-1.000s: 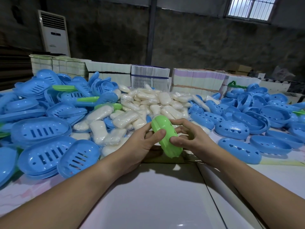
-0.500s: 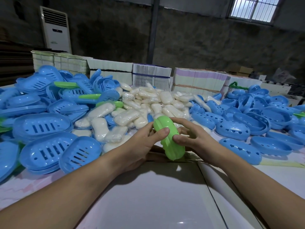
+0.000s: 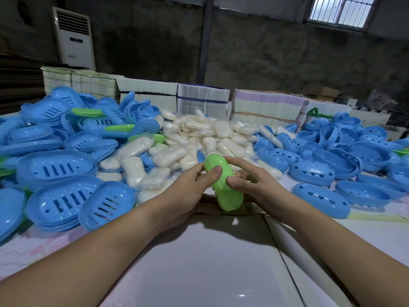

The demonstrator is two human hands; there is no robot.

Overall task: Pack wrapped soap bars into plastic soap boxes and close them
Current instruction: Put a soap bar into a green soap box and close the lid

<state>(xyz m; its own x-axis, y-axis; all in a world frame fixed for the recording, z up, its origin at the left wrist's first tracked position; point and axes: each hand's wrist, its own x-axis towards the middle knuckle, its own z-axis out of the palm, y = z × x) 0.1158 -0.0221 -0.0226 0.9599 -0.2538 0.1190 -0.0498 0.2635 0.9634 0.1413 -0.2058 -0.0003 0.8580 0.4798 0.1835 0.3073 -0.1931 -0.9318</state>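
A closed green soap box [image 3: 223, 187] is held between both hands just above the white table [image 3: 199, 262]. My left hand [image 3: 188, 191] grips its left side, thumb pressed on top. My right hand [image 3: 254, 185] grips its right side, thumb on the lid and fingers curled over the far edge. Behind the hands lies a heap of wrapped white soap bars [image 3: 199, 138]. What is inside the box is hidden.
Blue slotted box lids [image 3: 59, 169] are piled on the left, with a few green ones among them. Blue box bottoms with heart holes [image 3: 321, 173] cover the right. Stacks of flat cartons [image 3: 203, 100] line the back edge.
Both hands keep their hold on the green box. The box has hardly shifted; the thumbs sit a little closer together on its top.
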